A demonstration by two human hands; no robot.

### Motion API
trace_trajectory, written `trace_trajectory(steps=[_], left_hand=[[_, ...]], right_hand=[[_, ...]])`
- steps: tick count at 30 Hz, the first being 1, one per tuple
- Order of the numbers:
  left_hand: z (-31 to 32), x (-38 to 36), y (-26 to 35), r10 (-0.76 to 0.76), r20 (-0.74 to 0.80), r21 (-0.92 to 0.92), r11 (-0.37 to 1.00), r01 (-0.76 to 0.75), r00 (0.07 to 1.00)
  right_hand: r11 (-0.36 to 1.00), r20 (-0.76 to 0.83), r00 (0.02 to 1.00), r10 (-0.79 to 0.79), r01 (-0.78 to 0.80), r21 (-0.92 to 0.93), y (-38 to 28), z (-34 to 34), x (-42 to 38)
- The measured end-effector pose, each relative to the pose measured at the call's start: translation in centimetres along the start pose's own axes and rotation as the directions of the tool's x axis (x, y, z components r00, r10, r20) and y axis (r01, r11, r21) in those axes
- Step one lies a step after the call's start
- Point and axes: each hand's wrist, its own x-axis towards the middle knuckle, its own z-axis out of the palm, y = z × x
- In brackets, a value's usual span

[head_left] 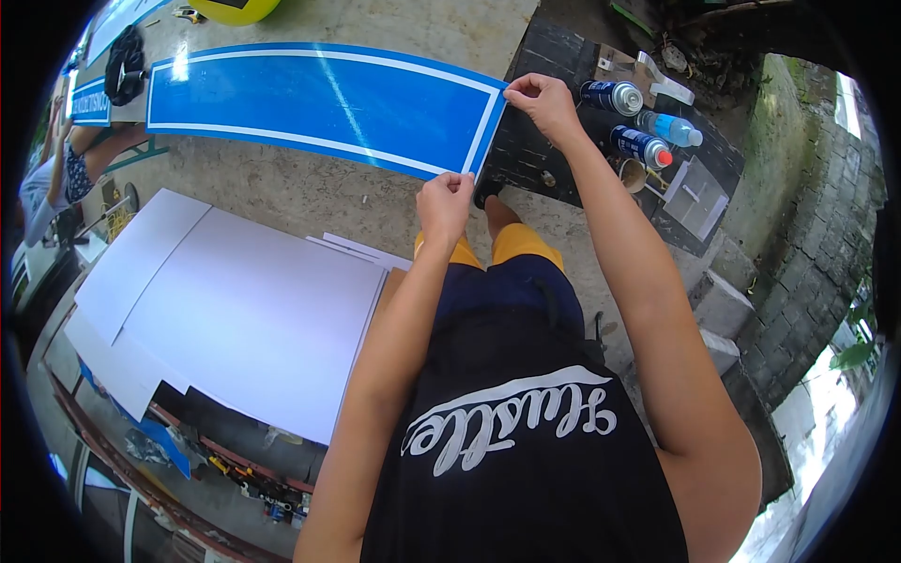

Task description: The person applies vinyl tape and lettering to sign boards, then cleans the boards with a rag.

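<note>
A long glossy blue sign panel [282, 98] with a white border stretches across the upper part of the view. My right hand [544, 105] pinches its far right corner between thumb and fingers. At the near right corner, the fingers of my left hand [444, 206] are closed on the panel's edge. A bright streak of reflected light crosses the blue face, which shows no lettering. The panel's left end lies close to a black bundled item [124, 66].
Spray cans [612, 97], a water bottle [669, 129] and a clear plastic box [693, 199] stand on a dark marbled tabletop [535, 141] at right. White sheets [253, 300] are stacked at lower left. Another person [58, 183] is at far left. A yellow round object [233, 7] sits at the top.
</note>
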Motion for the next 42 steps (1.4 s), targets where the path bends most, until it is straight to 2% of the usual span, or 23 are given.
trace_trajectory(steps=[12, 21, 42], left_hand=[[-0.13, 0.18, 0.48, -0.021, 0.010, 0.045, 0.999, 0.021, 1.000], [-0.02, 0.14, 0.43, 0.023, -0.013, 0.078, 0.997, -0.022, 1.000], [0.05, 0.44, 0.17, 0.000, 0.004, 0.108, 0.994, 0.000, 1.000]], right_hand=[[0.999, -0.015, 0.999, 0.028, -0.028, 0.018, -0.29, -0.09, -0.24], [1.000, -0.027, 1.000, 0.001, -0.002, -0.031, -0.48, -0.08, -0.37], [0.998, -0.039, 0.999, 0.000, -0.003, -0.068, -0.90, -0.11, -0.51]])
